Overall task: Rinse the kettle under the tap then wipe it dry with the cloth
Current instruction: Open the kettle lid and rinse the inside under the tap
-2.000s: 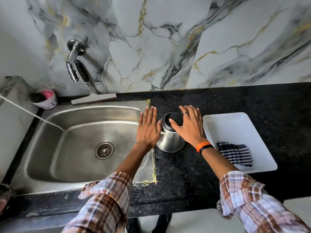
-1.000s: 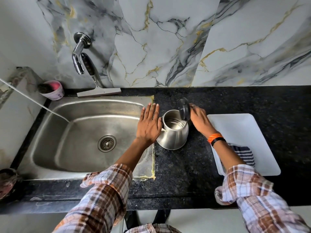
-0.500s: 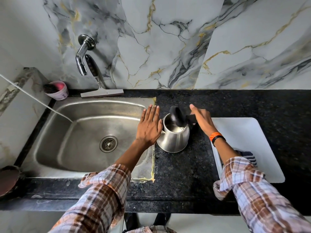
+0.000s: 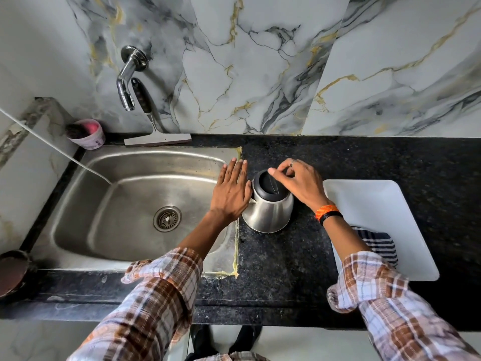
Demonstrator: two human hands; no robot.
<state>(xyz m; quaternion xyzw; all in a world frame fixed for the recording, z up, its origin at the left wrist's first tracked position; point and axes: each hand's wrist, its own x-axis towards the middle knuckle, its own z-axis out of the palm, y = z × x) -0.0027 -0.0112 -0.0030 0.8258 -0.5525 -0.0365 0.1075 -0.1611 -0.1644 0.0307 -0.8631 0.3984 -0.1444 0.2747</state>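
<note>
A steel kettle (image 4: 270, 214) with a black lid (image 4: 265, 187) stands on the black counter just right of the sink (image 4: 86, 183). The lid is down. My left hand (image 4: 231, 194) lies flat against the kettle's left side by the spout, fingers straight. My right hand (image 4: 302, 183) hovers over the lid's right edge with fingers loosely curled and the index fingertip on the lid. It hides the handle. A dark striped cloth (image 4: 377, 241) lies folded on a white tray (image 4: 377, 201) to the right, partly behind my right forearm. The tap (image 4: 127, 82) juts from the wall over the sink, with no water running.
A squeegee (image 4: 156, 139) leans on the marble wall behind the sink. A pink cup (image 4: 86, 135) sits at the sink's back left corner. A thin white hose (image 4: 52, 147) slants into the basin. A brown pot (image 4: 11, 272) shows at the left edge.
The lid, lifted open a second ago by my right hand, has swung back down onto the kettle. My left hand has stayed against the kettle's side.
</note>
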